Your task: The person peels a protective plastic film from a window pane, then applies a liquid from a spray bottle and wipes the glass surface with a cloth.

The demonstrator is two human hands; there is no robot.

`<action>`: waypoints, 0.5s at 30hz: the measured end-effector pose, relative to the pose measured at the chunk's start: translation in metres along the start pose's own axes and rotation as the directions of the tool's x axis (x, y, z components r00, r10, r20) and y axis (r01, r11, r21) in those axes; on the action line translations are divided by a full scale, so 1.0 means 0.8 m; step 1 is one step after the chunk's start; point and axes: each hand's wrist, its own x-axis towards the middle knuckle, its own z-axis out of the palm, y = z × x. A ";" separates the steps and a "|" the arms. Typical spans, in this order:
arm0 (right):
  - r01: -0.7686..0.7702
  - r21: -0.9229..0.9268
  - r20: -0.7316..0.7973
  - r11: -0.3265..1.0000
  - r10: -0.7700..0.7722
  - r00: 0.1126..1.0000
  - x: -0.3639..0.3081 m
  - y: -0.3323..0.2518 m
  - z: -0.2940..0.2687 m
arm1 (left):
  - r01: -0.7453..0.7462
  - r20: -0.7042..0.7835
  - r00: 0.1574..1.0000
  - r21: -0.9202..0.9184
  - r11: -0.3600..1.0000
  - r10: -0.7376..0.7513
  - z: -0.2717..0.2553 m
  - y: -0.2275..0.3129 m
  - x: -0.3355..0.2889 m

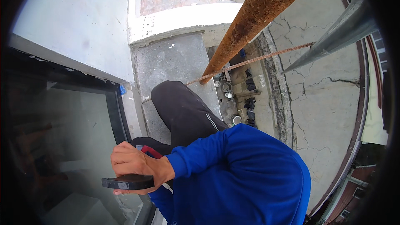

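Observation:
My right hand [135,164], reaching across from the blue sleeve [200,152], is closed around a black tool with a flat, rounded end [128,182]. Most of the tool is hidden by my fingers, so its kind does not show. It is beside the dark window frame [118,114] and in front of the glass pane [79,141]. Behind my wrist a red and grey piece [151,152] shows in part; whether it belongs to the tool I cannot tell. Of my left arm only a bit of blue sleeve [163,202] appears low down; that hand is out of sight.
My dark-trousered leg [183,104] rests over a narrow concrete ledge [171,58]. A rusty pole [250,21], a thin rusty rod [258,58] and a grey metal pole [337,31] cross at upper right. Beyond the ledge is a drop to cracked ground [321,100] with buckets [236,120].

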 end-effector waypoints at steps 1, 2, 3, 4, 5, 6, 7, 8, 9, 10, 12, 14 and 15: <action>-0.001 0.035 -0.007 0.999 0.001 1.000 -0.002 0.002 -0.001 | -0.002 0.005 1.000 0.005 1.000 0.002 0.002 -0.001 0.002; -0.003 0.071 -0.014 0.997 0.004 1.000 0.001 0.001 -0.004 | -0.001 0.004 1.000 0.006 1.000 0.001 0.002 0.000 0.001; -0.007 0.074 -0.016 0.997 0.008 1.000 0.005 -0.002 -0.006 | -0.004 0.001 1.000 0.009 1.000 0.004 0.001 -0.001 0.001; -0.007 0.136 -0.050 0.991 0.014 0.999 0.010 -0.006 -0.006 | -0.005 0.000 1.000 0.012 1.000 0.005 0.001 0.000 0.000; -0.005 0.196 -0.087 0.980 0.022 0.996 0.015 -0.010 -0.007 | -0.007 0.000 1.000 0.016 1.000 0.007 0.001 0.001 -0.001; -0.007 0.200 -0.089 0.980 0.026 0.996 0.010 -0.005 -0.004 | -0.009 0.000 1.000 0.021 1.000 0.009 0.001 0.001 -0.001; -0.028 0.155 -0.020 0.988 0.031 0.999 0.004 0.005 0.002 | -0.013 -0.003 1.000 0.022 1.000 0.013 0.001 0.003 -0.003; -0.043 0.096 0.044 0.994 0.039 0.998 0.005 0.009 -0.002 | -0.011 0.002 1.000 0.024 1.000 0.011 0.004 0.001 0.000; -0.044 0.089 0.039 0.995 0.041 0.998 0.005 0.012 -0.006 | -0.004 0.009 1.000 0.024 1.000 0.004 0.007 -0.001 0.002; -0.058 0.097 0.016 0.994 0.057 0.998 0.005 0.015 -0.013 | 0.005 0.020 1.000 0.022 1.000 -0.005 0.009 -0.004 0.004; -0.073 0.127 0.004 0.989 0.073 0.997 0.006 0.013 -0.010 | -0.004 0.012 1.000 0.029 1.000 0.003 0.008 -0.001 0.002; -0.050 0.204 0.004 0.978 0.050 0.999 0.007 0.013 -0.001 | -0.003 0.005 1.000 0.030 1.000 0.003 0.006 0.000 0.001; -0.049 0.204 0.001 0.978 0.050 0.999 0.006 0.014 -0.003 | 0.002 0.011 1.000 0.025 1.000 -0.002 0.007 -0.001 0.000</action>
